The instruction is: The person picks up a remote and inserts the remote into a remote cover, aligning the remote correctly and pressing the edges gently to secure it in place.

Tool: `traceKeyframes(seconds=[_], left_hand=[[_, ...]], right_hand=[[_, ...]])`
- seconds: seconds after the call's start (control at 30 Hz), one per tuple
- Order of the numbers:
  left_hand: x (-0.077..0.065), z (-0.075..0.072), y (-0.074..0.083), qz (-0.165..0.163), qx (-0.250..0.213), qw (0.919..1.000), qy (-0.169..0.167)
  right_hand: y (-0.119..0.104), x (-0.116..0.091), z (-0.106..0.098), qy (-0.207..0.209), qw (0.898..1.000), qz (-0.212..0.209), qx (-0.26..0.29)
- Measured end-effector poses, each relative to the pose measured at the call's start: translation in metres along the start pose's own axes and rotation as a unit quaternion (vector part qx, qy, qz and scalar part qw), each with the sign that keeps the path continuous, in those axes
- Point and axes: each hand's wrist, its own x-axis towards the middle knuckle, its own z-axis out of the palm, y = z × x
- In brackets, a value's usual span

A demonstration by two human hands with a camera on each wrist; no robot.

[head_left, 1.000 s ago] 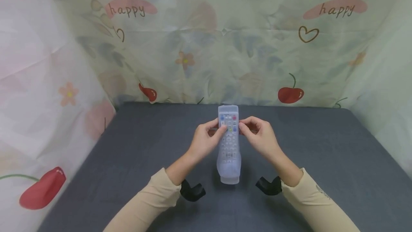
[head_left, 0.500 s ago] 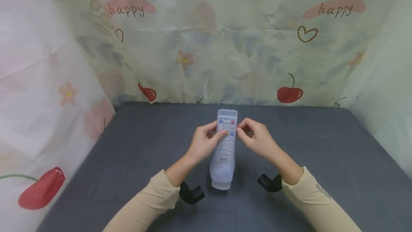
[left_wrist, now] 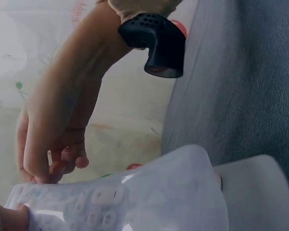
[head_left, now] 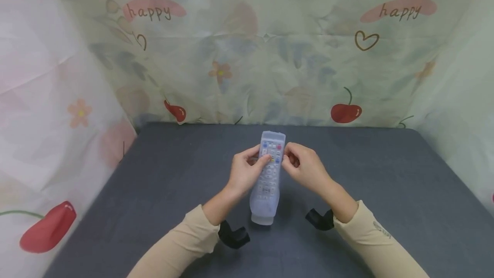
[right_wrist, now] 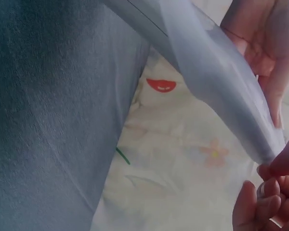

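Observation:
A pale remote control [head_left: 263, 219] with small coloured buttons sits inside a translucent soft cover [head_left: 264, 204], held up and tilted over the table. Its lower end sticks out past the cover, as the left wrist view also shows at the remote's bare end [left_wrist: 260, 192]. My left hand [head_left: 244, 173] grips the covered remote by its left side, thumb across the buttons and fingers behind. On the opposite edge, near the upper part, my right hand [head_left: 307, 167] pinches the cover's rim between thumb and curled fingers. The right fingertips [right_wrist: 267, 190] partly hide that spot.
A dark grey cloth-covered table [head_left: 173, 192] lies beneath. Patterned curtain walls [head_left: 270, 55] with cherries and hearts stand behind and at both sides. Black wrist camera mounts [head_left: 233, 236] hang below both wrists, close above the table.
The remote has come down slightly and its lower end has swung to the left. My right hand has shifted a little lower and its fingers have curled in more; the left hand keeps its grip.

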Motion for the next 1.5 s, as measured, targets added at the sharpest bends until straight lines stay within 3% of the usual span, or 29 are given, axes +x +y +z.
traceKeyframes(seconds=[0.33,0.53,0.9,1.0,1.13,1.5], left_hand=[[-0.002,0.003,0.0,-0.011,-0.033,0.9973,0.065],[-0.005,0.002,-0.001,-0.013,-0.046,0.9964,0.069],[-0.003,0.0,0.002,-0.004,-0.049,0.9963,0.071],[-0.002,0.001,0.002,0.002,-0.052,0.9954,0.081],[-0.001,0.001,0.003,0.012,-0.051,0.9953,0.082],[0.0,0.0,0.005,0.009,-0.033,0.9987,0.039]], right_hand=[[-0.008,-0.003,0.006,0.029,0.997,-0.035,-0.07],[-0.009,-0.008,0.012,0.049,0.993,-0.057,-0.092],[-0.01,-0.013,0.027,0.127,0.984,-0.074,-0.099],[-0.011,-0.016,0.031,0.117,0.99,-0.054,-0.059],[-0.015,-0.019,0.035,0.071,0.997,0.001,0.037],[-0.009,-0.016,0.035,0.072,0.979,0.07,0.176]])
